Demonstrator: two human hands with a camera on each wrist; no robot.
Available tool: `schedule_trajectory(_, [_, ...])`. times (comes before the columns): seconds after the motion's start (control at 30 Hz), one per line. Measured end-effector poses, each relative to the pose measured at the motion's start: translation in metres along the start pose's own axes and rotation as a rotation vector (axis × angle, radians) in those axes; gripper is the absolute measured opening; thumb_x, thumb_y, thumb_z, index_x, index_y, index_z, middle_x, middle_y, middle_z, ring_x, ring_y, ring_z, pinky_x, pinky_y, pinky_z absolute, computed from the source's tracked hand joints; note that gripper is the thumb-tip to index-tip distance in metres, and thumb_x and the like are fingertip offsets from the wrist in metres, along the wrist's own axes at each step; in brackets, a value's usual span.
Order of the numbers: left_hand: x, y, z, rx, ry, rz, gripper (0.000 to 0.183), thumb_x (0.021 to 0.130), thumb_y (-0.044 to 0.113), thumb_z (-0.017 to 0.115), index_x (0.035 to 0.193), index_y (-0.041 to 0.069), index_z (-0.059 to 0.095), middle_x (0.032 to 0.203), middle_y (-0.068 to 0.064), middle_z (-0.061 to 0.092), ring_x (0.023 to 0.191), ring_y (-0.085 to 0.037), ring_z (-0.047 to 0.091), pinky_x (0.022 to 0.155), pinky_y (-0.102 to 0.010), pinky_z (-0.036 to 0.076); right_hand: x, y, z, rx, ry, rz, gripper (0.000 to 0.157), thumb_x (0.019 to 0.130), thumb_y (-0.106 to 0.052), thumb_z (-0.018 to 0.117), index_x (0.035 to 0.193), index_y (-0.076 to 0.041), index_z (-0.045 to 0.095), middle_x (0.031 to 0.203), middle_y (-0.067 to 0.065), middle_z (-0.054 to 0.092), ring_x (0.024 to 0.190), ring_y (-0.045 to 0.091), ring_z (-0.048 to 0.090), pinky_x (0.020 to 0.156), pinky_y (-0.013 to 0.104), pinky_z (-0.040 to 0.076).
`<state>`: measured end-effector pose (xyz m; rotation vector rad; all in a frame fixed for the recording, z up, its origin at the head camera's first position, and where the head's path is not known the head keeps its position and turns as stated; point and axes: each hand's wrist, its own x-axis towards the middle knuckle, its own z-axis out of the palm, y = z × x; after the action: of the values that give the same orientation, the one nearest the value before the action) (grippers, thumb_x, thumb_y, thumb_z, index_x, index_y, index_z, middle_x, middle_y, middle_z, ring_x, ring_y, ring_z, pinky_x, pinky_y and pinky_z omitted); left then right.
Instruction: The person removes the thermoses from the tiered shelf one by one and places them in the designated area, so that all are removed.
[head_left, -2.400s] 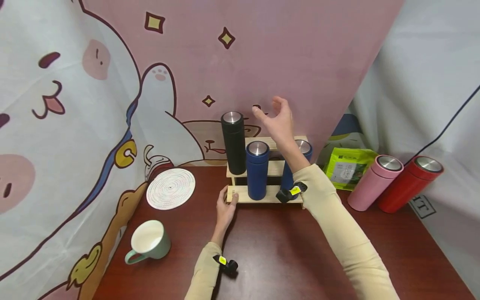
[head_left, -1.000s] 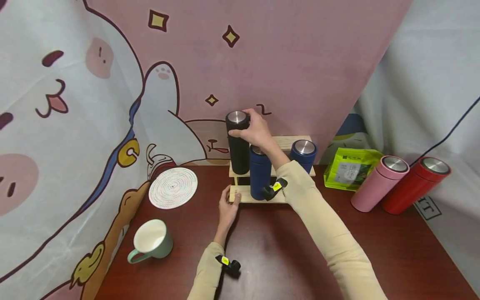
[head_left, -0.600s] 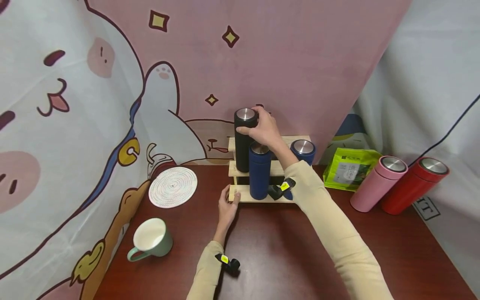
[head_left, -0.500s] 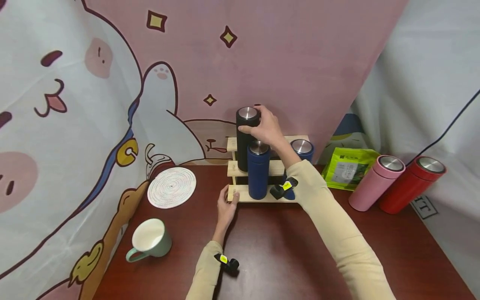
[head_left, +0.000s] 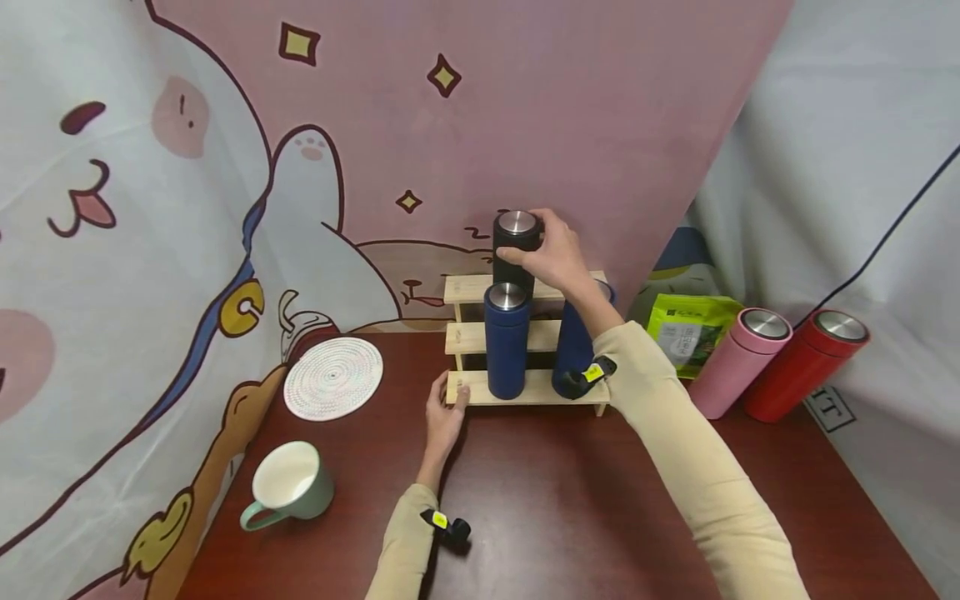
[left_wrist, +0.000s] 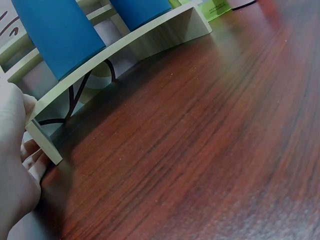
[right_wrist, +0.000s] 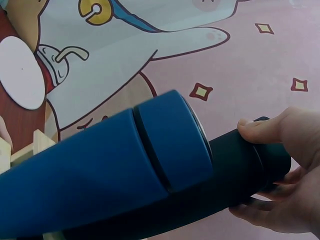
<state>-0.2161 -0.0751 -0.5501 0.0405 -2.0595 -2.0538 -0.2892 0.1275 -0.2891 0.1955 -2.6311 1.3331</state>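
The black thermos stands upright behind the left blue thermos; its base is hidden. My right hand grips it around the lid end, thumb in front, as the right wrist view also shows on the black thermos. A three-tier wooden rack carries both blue thermoses on its lowest step; my right forearm partly covers the right blue thermos. My left hand holds the rack's lower left end, thumb on top. In the left wrist view its fingers lie around the rack's end board.
A pink thermos and a red thermos stand at the right beside a green packet. On the left are a round woven mat and a green mug. A printed cloth hangs close behind the rack.
My right hand came down from above the rack and took hold of the black thermos. The thermos has moved right from the rack's left end. My left hand has stayed on the rack.
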Motion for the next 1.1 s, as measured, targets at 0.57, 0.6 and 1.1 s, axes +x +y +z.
schedule_trajectory(0.57, [0.014, -0.041, 0.002, 0.07, 0.041, -0.01, 0.056, 0.096, 0.013, 0.07, 0.146, 0.001, 0.049, 0.138, -0.021, 0.06, 0.121, -0.031, 0.059, 0.091, -0.03, 0.051, -0.01, 0.022, -0.025, 0.029, 0.165, 0.011, 0.079, 0.088, -0.039, 0.077, 0.151, -0.006, 0.042, 0.141, 0.019, 0.054, 0.121, 0.034, 0.053, 0.099, 0.052, 0.046])
schedule_trajectory(0.6, [0.014, -0.041, 0.003, 0.065, 0.039, -0.008, 0.056, 0.096, 0.012, 0.07, 0.146, 0.001, 0.049, 0.137, -0.021, 0.061, 0.12, -0.031, 0.059, 0.089, -0.028, 0.05, -0.011, 0.024, -0.027, 0.032, 0.175, 0.011, 0.079, 0.088, -0.039, 0.077, 0.151, -0.006, 0.042, 0.142, 0.019, 0.054, 0.122, 0.034, 0.053, 0.099, 0.052, 0.046])
schedule_trajectory(1.1, [0.009, -0.026, 0.004, 0.054, 0.03, -0.004, 0.056, 0.096, 0.005, 0.068, 0.146, -0.007, 0.046, 0.135, -0.029, 0.06, 0.118, -0.037, 0.059, 0.08, -0.016, 0.047, -0.021, 0.047, -0.06, 0.027, 0.31, 0.025, 0.081, 0.088, -0.043, 0.076, 0.152, -0.007, 0.042, 0.143, 0.021, 0.056, 0.129, 0.037, 0.055, 0.104, 0.053, 0.047])
